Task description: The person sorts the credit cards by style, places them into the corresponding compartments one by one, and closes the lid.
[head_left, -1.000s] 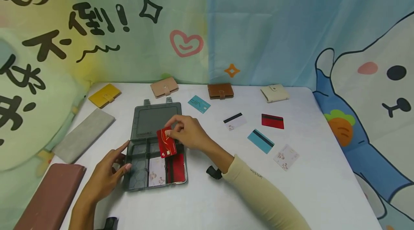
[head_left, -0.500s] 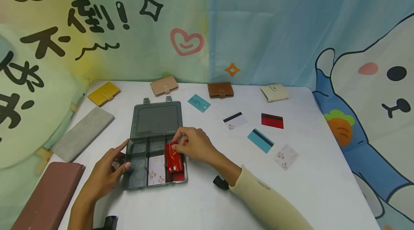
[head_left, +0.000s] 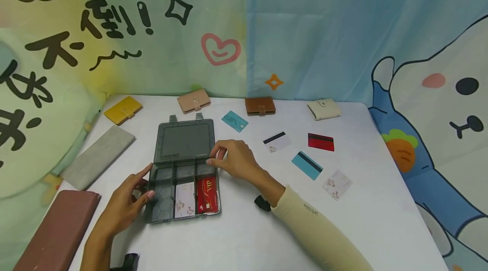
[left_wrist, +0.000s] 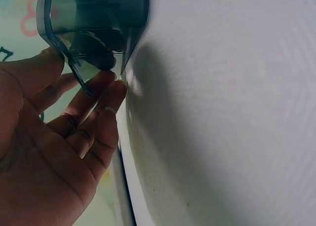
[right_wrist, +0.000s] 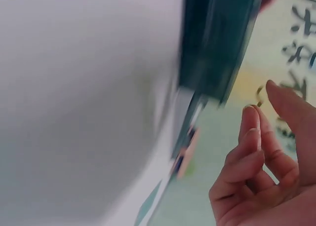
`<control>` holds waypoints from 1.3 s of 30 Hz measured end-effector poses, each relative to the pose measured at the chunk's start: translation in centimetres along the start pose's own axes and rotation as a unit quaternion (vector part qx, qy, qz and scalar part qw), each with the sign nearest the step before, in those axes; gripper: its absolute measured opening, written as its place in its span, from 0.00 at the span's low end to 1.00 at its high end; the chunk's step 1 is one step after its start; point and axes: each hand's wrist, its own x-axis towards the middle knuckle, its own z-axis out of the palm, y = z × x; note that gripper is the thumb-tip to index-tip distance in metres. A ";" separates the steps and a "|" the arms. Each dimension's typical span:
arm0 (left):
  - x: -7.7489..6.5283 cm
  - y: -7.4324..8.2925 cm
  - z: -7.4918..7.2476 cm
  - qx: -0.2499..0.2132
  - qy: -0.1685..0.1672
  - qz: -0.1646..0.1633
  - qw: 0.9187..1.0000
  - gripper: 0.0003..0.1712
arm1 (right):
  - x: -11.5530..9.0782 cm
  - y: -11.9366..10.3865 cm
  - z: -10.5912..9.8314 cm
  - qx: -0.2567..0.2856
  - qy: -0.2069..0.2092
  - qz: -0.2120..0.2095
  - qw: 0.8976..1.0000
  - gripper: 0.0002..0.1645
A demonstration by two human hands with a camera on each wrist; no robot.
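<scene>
A grey see-through compartment box (head_left: 160, 205) lies on the table with its lid (head_left: 184, 139) folded back. My left hand (head_left: 123, 207) holds the box's left side. In the left wrist view, the thumb is up by the rim and the fingertips (left_wrist: 116, 83) are low against the wall. A red card (head_left: 207, 194) lies face up in the front right compartment, beside a white flowered card (head_left: 184, 200) in the middle one. Over the box's right edge hovers my right hand (head_left: 236, 159). Its fingers are loosely bent and hold nothing, as the right wrist view confirms.
Several cards are spread to the right, among them a blue one (head_left: 307, 166) and a red one (head_left: 321, 142). Four-sided small wallets line the back, including a yellow one (head_left: 123, 110) and a brown one (head_left: 260, 106). Grey (head_left: 99, 159) and reddish-brown (head_left: 57, 228) long wallets lie left.
My right hand has lowered the red card into the front right compartment, let go of it and drawn back slightly. The left hand has stayed on the box.
</scene>
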 end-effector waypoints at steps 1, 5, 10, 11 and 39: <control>0.0 0.0 0.0 -0.001 0.000 0.000 1.000 0.45 | 0.7 0.4 -0.3 0.007 0.005 0.009 1.000 0.12; 0.0 0.0 -0.1 -0.005 -0.002 -0.001 1.000 0.44 | 3.8 2.7 -1.2 0.040 0.025 0.040 0.998 0.19; 0.0 0.1 -0.1 -0.006 -0.004 -0.004 1.000 0.44 | 7.3 5.4 -2.2 0.066 0.029 0.061 0.995 0.26; 0.0 0.1 -0.1 -0.006 -0.004 -0.005 1.000 0.44 | 8.0 5.8 -2.3 0.062 0.031 0.070 0.995 0.27; -0.1 0.1 0.0 0.004 -0.007 -0.014 1.000 0.45 | 10.5 6.2 -2.0 -0.069 0.048 0.168 0.982 0.18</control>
